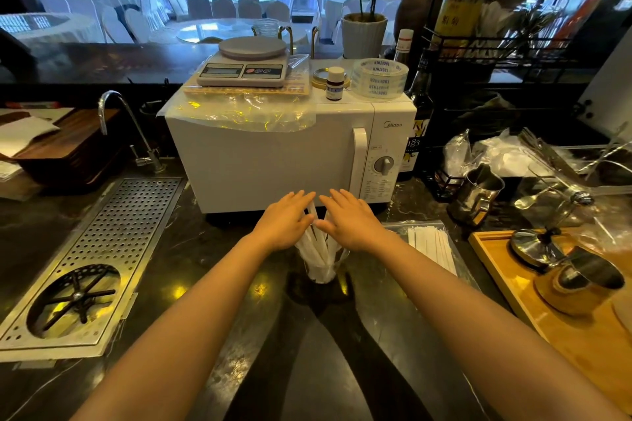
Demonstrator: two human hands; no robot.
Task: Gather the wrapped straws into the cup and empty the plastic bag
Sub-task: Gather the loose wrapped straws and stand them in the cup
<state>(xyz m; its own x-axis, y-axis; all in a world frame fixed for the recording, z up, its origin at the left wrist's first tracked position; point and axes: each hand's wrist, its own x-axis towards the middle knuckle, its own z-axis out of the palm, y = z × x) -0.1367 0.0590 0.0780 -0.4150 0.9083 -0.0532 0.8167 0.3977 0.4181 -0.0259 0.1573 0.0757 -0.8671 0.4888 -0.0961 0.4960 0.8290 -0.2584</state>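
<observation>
You're working in a narrow pocket: the microwave (273,154) is standing just behind the cup (321,267), blocking any reach forward. The plastic bag (431,246) is lying close on the right, with the wooden tray (506,270) crowding beyond it. The dark counter (205,256) leftward (up to the drain grate (113,243)) is lying open.

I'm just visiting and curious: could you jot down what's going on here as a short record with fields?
setting: dark counter in front of a white microwave
cup: clear cup, upright on the counter
straws in cup: wrapped straws, leaning
left hand: left hand flat over the straw tops
right hand: right hand flat over the straw tops
bag: plastic bag right of the cup, white straws inside
</observation>
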